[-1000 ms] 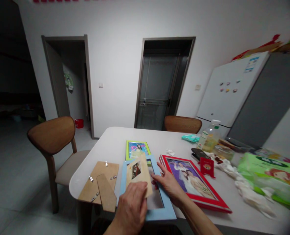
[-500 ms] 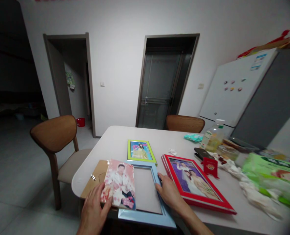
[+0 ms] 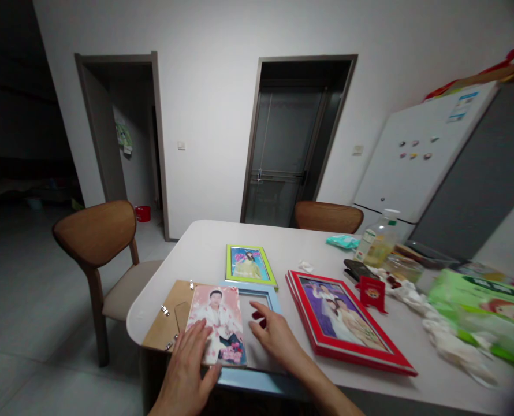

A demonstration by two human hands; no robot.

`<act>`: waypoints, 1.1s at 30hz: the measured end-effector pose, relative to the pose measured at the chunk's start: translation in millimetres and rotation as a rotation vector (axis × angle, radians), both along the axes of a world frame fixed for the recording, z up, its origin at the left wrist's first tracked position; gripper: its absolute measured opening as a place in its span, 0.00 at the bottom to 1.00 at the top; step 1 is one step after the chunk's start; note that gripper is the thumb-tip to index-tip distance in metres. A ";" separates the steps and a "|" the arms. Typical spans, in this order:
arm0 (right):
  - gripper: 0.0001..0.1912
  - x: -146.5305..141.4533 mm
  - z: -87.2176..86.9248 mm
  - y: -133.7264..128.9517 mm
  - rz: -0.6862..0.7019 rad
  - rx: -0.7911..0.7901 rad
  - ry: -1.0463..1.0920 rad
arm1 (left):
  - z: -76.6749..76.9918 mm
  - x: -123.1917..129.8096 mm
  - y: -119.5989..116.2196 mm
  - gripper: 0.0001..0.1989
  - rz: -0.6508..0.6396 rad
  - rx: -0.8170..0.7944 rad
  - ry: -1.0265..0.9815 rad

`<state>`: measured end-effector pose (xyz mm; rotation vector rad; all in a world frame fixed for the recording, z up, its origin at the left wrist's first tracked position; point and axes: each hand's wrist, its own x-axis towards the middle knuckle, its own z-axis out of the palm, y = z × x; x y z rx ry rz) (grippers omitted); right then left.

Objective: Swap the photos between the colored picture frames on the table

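Left hand: palm down, fingers loosely spread, fingertips over the left edge of the pink photo, thumb by its lower edge. Open; no firm grip shows. Right hand: half open, fingers curled, thumb and forefinger apart, over the right side of the blue frame. Nothing visible in it; contact with the rim cannot be told.

The photo lies face up across the left part of the blue frame, covering much of its opening. Looks light and flat, fairly stiff; the face probably smooth, easily smudged or scratched, corners liable to crease. Best held by opposite side edges, fingers off the print. Blue frame probably light and rigid; take it by the outer rim.

Left of the blue frame: brown backing board with metal clips, partly under the photo. Just beyond the blue frame: green frame, picture up. To its right: red frame. Farther off, beyond and right: bottle.
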<state>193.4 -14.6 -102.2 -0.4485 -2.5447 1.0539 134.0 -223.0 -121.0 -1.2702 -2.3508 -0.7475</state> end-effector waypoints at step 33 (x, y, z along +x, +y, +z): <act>0.28 8.4 6.0 24.6 -0.201 -0.318 0.100 | 0.9 20.0 29.7 0.21 -0.156 0.166 -0.426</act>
